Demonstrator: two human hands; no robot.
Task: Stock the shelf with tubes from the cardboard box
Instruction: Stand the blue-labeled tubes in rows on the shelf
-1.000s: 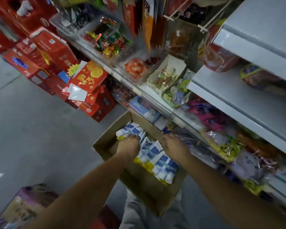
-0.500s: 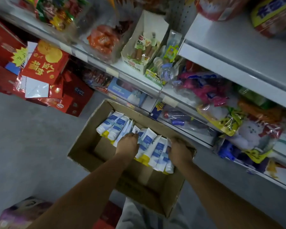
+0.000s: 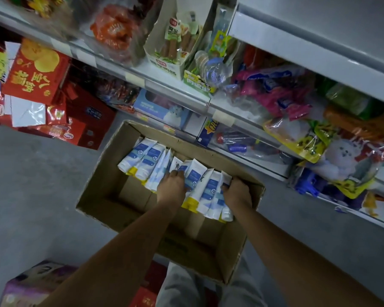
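An open cardboard box (image 3: 111,173) stands on the grey floor in front of the shelf (image 3: 177,94). Several white and blue tubes (image 3: 211,191) with white or yellow caps lie in a row along its far side. My left hand (image 3: 172,188) reaches into the middle of the row, its fingers curled round a tube. My right hand (image 3: 237,192) grips the tubes at the right end of the row, next to the box's right wall. Two more tubes (image 3: 142,157) lie untouched at the left end.
The shelf's tiers are packed with bagged snacks (image 3: 302,138), a white carton of sausages (image 3: 171,41) and a blue box (image 3: 162,109). Red gift boxes (image 3: 38,85) are stacked on the floor at left. A purple carton (image 3: 31,284) sits near my legs.
The view has tipped down and closer to the box. Both hands have sunk deeper into the row of tubes and closed round them.
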